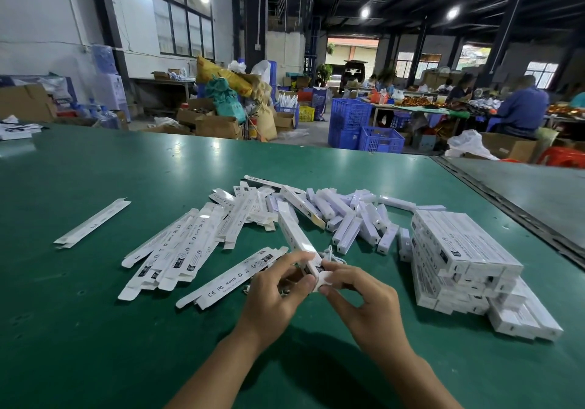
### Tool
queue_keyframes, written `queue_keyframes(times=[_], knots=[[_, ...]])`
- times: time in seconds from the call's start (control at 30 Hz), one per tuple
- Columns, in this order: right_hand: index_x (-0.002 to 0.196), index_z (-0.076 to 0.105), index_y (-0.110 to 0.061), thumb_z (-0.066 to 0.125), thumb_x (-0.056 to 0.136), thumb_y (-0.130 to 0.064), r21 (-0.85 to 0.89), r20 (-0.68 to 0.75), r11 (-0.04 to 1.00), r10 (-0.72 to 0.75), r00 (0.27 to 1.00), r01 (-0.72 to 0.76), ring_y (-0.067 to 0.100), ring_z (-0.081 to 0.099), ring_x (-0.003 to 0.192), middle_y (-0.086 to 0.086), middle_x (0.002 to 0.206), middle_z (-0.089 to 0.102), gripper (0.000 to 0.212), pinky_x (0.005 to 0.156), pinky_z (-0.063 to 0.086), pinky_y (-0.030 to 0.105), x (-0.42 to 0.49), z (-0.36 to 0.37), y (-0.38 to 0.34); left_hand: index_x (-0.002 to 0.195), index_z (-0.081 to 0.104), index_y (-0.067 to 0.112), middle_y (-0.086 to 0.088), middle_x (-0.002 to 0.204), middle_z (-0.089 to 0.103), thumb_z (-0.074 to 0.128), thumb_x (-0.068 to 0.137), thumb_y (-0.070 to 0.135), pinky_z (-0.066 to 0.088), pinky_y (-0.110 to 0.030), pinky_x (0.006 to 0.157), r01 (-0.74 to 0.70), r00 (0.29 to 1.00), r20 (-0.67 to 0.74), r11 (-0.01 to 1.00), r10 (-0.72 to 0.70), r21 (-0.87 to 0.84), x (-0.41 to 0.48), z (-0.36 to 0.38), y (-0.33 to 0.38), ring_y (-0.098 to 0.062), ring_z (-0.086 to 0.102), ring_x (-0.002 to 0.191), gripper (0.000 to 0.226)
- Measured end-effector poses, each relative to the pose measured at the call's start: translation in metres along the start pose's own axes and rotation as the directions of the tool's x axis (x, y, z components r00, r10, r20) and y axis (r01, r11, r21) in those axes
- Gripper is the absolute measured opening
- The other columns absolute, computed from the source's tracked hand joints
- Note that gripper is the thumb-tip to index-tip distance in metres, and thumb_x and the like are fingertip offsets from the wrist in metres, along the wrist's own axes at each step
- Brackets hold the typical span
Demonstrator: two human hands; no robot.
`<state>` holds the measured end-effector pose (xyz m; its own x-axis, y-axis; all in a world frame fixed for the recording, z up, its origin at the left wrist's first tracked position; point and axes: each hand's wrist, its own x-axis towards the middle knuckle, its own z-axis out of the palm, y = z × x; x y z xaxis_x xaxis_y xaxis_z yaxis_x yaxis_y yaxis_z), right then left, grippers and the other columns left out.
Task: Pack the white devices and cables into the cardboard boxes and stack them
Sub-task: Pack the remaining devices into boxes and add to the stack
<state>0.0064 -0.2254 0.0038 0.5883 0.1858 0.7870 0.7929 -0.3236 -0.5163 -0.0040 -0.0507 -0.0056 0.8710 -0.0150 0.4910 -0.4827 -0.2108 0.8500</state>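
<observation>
Left hand [275, 285] and right hand [357, 298] both pinch the near end of one long white box [296, 237], held low over the green surface [95, 313]. Fingers cover the end flap, contents unseen. Cable [329, 252] mostly hidden behind box. Loose devices [354, 215] beyond, flat boxes [180, 247] left, packed stack [465, 250] right.

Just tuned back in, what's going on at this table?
A person is packing at the green table. The left hand and right hand hold the near end of a long white box; a thin cable lies just beyond. To the left lie flat boxes, behind are loose white devices, and packed boxes are stacked on the right.
</observation>
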Motion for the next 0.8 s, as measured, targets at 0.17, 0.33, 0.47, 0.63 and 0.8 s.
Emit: queue_keyframes(times=[0.17, 0.33, 0.47, 0.63, 0.8], knots=[[0.096, 0.074, -0.008, 0.078, 0.078, -0.010, -0.028, -0.003, 1.000, -0.012, 1.000, 0.011, 0.005, 0.071, 0.091, -0.006, 0.110, 0.073, 0.018, 0.078, 0.058, 0.025, -0.0009, -0.0003, 0.0013, 0.113, 0.066, 0.047, 0.009, 0.086, 0.072, 0.063, 0.083, 0.054, 0.051, -0.026, 0.073, 0.023, 0.998, -0.054, 0.999, -0.025, -0.028, 0.0013, 0.0026, -0.0015, -0.012, 0.067, 0.081, 0.031], [0.097, 0.076, -0.007, 0.073, 0.083, -0.004, -0.045, 0.008, 0.997, -0.062, 0.998, 0.063, 0.005, 0.068, 0.105, -0.001, 0.111, 0.072, 0.016, 0.089, 0.055, 0.023, -0.0016, -0.0018, 0.0038, 0.111, 0.066, 0.047, 0.009, 0.082, 0.071, 0.064, 0.081, 0.052, 0.051, -0.022, 0.072, 0.023, 0.996, -0.080, 0.999, -0.026, -0.049, 0.0013, 0.0032, -0.0006, -0.012, 0.067, 0.079, 0.031], [0.093, 0.077, -0.007, 0.076, 0.080, 0.000, -0.051, 0.022, 0.996, -0.067, 0.998, 0.068, 0.004, 0.069, 0.101, -0.002, 0.107, 0.073, 0.015, 0.086, 0.055, 0.023, -0.0003, -0.0055, 0.0039, 0.114, 0.066, 0.047, 0.011, 0.082, 0.070, 0.065, 0.083, 0.050, 0.049, -0.024, 0.072, 0.032, 0.999, -0.038, 0.999, -0.033, -0.043, 0.0005, 0.0021, -0.0007, -0.010, 0.064, 0.076, 0.031], [0.086, 0.077, -0.009, 0.080, 0.075, 0.003, -0.001, 0.018, 1.000, -0.007, 1.000, 0.007, 0.004, 0.070, 0.090, -0.008, 0.097, 0.074, 0.017, 0.079, 0.057, 0.026, 0.0017, -0.0070, 0.0009, 0.116, 0.065, 0.045, 0.017, 0.081, 0.067, 0.067, 0.082, 0.061, 0.050, -0.025, 0.075, 0.025, 0.999, 0.025, 1.000, -0.025, -0.015, -0.0013, -0.0003, 0.0006, -0.004, 0.063, 0.077, 0.037], [0.095, 0.070, -0.018, 0.082, 0.075, -0.002, 0.111, 0.047, 0.977, 0.178, 0.983, -0.183, 0.014, 0.070, 0.081, -0.010, 0.088, 0.072, 0.028, 0.075, 0.059, 0.038, 0.0000, -0.0057, -0.0020, 0.112, 0.065, 0.044, 0.004, 0.087, 0.073, 0.073, 0.078, 0.059, 0.056, -0.034, 0.080, 0.021, 0.998, 0.050, 0.999, -0.022, 0.025, -0.0010, -0.0019, 0.0008, -0.016, 0.069, 0.083, 0.038]])
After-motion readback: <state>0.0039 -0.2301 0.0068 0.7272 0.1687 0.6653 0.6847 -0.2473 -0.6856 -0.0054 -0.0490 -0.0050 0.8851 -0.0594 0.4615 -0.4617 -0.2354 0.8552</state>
